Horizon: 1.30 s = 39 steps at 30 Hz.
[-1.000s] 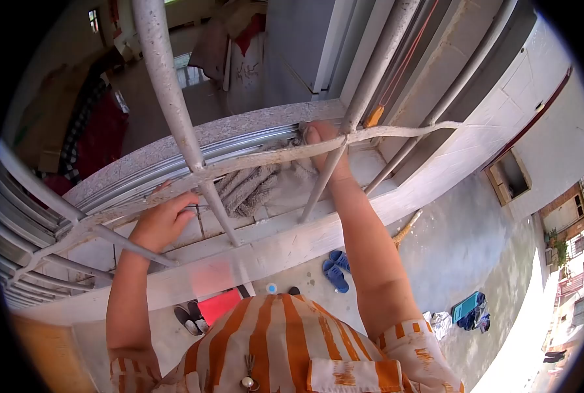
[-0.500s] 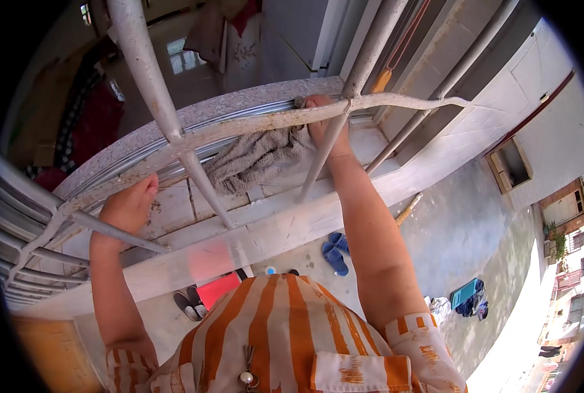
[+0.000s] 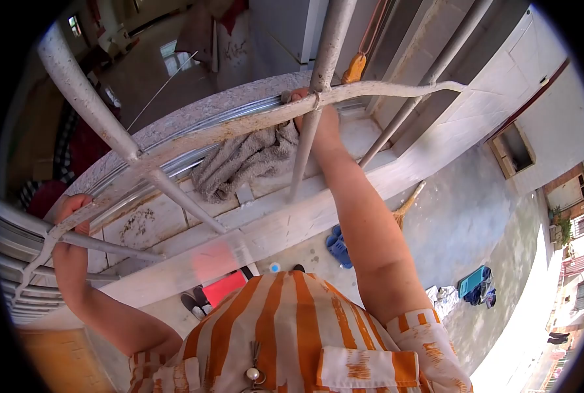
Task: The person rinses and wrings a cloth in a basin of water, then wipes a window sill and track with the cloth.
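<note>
My right hand (image 3: 315, 108) reaches between the window bars and grips one end of a grey cloth (image 3: 243, 160) at the sliding track (image 3: 207, 124). The rest of the cloth lies bunched on the tiled sill. At the far left, my left hand (image 3: 73, 213) has its fingers curled over the wavy crossbar (image 3: 233, 124) of the grille. Part of each hand is hidden by the bars.
Upright metal bars (image 3: 86, 92) cross the opening. A yellow-orange tag (image 3: 354, 67) hangs by a red string. Below are blue slippers (image 3: 338, 247), a red item (image 3: 225, 287), a broom (image 3: 410, 204) and a teal basin (image 3: 471, 281).
My left hand has moved left from over the sill to the crossbar. My right hand has stayed at the track with the cloth. The view has shifted, so the bars appear further left.
</note>
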Tool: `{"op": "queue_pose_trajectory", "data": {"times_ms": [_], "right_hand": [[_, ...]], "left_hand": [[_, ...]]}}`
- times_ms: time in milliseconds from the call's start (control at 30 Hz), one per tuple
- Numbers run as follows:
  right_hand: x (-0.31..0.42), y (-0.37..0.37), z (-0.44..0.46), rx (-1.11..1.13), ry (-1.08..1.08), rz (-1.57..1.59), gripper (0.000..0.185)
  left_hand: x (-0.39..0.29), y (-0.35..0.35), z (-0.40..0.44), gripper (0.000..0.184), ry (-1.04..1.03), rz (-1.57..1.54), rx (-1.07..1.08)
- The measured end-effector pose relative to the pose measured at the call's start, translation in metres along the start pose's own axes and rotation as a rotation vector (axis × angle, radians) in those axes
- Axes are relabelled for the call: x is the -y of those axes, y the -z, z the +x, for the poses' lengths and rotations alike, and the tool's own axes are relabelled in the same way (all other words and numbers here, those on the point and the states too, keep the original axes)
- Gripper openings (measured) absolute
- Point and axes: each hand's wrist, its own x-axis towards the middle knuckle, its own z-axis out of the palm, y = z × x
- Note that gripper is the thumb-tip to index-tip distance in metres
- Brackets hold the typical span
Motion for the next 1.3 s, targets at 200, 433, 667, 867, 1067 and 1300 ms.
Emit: {"op": "queue_pose_trajectory", "data": {"times_ms": [200,433,667,867,1067,1300], "right_hand": [[-0.001,-0.002,0.001,-0.008,0.031,-0.009,0.016],[-0.004,-0.001,-0.001,0.001,0.052,0.024,0.015],[-0.007,-0.013,-0.001,-0.08,-0.08,0.247,0.014],[0.006,0.004,0.001,-0.117,0.065,-0.1,0.011],[0.01,0.003,0.001,-0.141,0.065,-0.139,0.011],[0.009,0.004,0.001,-0.119,0.041,-0.123,0.012]], "left_hand": [[-0.02,-0.066,0.061,0.022,0.004,-0.3,0.373],[-0.05,-0.136,0.135,0.024,-0.154,-0.171,0.482],[-0.082,-0.192,0.149,0.029,-0.324,-0.052,0.279],[-0.111,-0.222,0.164,0.025,-0.486,-0.016,0.23],[-0.071,-0.263,0.179,0.022,-0.599,-0.175,0.287],[-0.107,-0.191,0.159,0.021,-0.418,-0.161,0.335]]}}
